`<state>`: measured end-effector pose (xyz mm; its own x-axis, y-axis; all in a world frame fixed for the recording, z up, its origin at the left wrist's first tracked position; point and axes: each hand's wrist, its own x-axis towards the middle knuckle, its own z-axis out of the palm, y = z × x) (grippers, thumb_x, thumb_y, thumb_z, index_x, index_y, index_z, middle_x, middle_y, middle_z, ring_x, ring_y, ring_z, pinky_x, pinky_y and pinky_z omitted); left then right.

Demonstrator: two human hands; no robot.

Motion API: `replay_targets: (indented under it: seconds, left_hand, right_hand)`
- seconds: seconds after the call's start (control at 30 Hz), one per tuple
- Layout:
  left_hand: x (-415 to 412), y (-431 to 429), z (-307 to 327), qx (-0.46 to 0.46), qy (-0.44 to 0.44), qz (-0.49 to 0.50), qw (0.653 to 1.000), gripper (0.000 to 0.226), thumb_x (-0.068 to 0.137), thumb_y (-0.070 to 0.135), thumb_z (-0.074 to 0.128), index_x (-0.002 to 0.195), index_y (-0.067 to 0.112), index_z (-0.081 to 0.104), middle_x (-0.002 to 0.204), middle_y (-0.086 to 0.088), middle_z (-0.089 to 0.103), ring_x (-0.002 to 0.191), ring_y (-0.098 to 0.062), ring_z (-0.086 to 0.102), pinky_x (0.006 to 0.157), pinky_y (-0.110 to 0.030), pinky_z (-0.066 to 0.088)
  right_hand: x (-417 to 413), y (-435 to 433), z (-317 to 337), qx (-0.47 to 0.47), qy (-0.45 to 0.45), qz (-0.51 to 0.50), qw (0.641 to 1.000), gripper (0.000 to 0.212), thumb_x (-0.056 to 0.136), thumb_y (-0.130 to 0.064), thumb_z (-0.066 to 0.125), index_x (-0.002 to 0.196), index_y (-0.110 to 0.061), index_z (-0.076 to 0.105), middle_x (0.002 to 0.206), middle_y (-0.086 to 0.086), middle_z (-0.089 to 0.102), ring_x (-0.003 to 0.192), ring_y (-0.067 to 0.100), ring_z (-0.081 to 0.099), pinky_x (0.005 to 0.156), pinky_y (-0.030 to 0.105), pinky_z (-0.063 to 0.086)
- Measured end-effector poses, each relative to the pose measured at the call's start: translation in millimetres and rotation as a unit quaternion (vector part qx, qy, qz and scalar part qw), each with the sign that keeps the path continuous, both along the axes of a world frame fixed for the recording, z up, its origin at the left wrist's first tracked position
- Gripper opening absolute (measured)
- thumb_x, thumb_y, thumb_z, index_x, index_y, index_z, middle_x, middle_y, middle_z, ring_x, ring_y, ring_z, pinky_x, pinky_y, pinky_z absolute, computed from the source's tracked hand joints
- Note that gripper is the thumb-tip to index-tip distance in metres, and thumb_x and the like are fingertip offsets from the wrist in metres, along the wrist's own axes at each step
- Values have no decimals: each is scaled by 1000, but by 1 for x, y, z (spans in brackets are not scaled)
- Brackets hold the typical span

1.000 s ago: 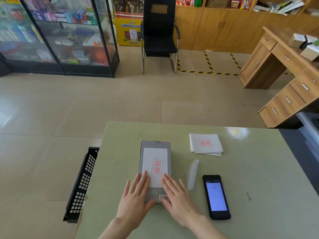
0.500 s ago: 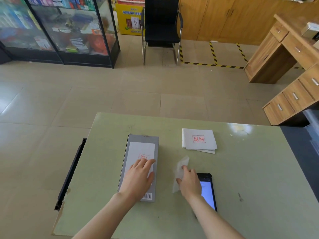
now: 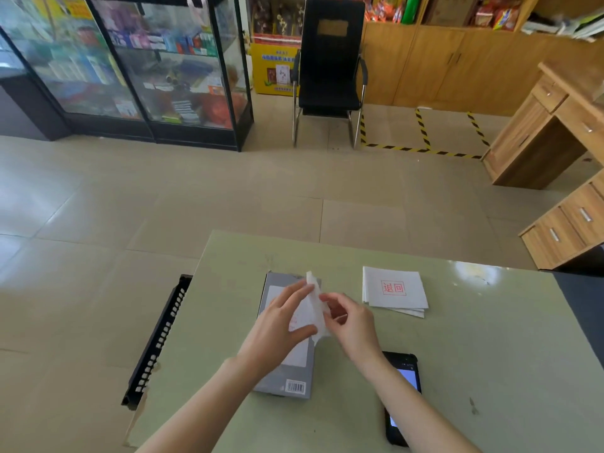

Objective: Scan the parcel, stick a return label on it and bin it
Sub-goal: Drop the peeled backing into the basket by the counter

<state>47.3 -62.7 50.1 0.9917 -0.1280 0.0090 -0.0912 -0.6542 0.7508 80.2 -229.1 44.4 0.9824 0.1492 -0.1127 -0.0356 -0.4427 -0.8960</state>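
A grey parcel point(image 3: 277, 380) lies flat on the green table point(image 3: 490, 354), a white return label stuck on its top and a barcode at its near right corner. Above it both hands hold a white backing strip point(image 3: 315, 308). My left hand point(image 3: 277, 325) pinches the strip from the left. My right hand point(image 3: 349, 322) grips its right side. A black scanner phone point(image 3: 403, 377) lies to the right, partly under my right forearm. A stack of return labels point(image 3: 394, 289) with a red stamp sits further back on the right.
A black perforated bin point(image 3: 157, 338) stands on the floor against the table's left edge. Beyond the table are tiled floor, a black chair point(image 3: 330, 70), glass display cabinets point(image 3: 130, 67) and a wooden desk point(image 3: 555, 132) at right.
My right hand picked the backing strip up off the table beside the phone and brought it over the parcel. My left hand lifted off the label and took hold of the strip too.
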Motion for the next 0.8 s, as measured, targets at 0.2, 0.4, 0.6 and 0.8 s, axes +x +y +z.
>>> replay_targets:
  seconds: [0.2, 0.4, 0.6, 0.8]
  left_hand:
    - [-7, 59, 17, -59, -6, 68, 996, 37, 85, 21, 68, 119, 31, 58, 107, 14, 63, 93, -2, 61, 81, -25, 54]
    - [-26, 154, 17, -16, -24, 199, 980, 7, 86, 20, 67, 91, 17, 70, 70, -1, 68, 64, -20, 61, 63, -36, 47]
    - [-48, 236, 16, -83, -22, 241, 967, 27, 81, 26, 73, 60, 30, 56, 46, 10, 52, 46, -4, 44, 48, -19, 34]
    - [-72, 316, 4, -244, 65, 279, 927, 19, 81, 43, 69, 80, 28, 57, 52, -7, 63, 44, -16, 50, 47, -25, 40]
  right_hand:
    - [0, 67, 38, 74, 55, 91, 992, 24, 85, -4, 65, 107, -12, 70, 94, 4, 74, 87, 11, 68, 79, 23, 55]
    - [-10, 152, 45, 70, 75, 128, 986, 41, 84, -10, 68, 118, -31, 61, 113, -4, 63, 94, 11, 67, 80, 19, 53]
    - [-28, 258, 40, 77, 76, 147, 983, 27, 82, -1, 65, 96, -23, 73, 86, 12, 74, 76, 16, 69, 75, 28, 60]
    - [-30, 344, 25, 68, 116, 119, 984, 16, 78, -2, 71, 71, -17, 73, 70, 5, 73, 67, 19, 71, 61, 31, 61]
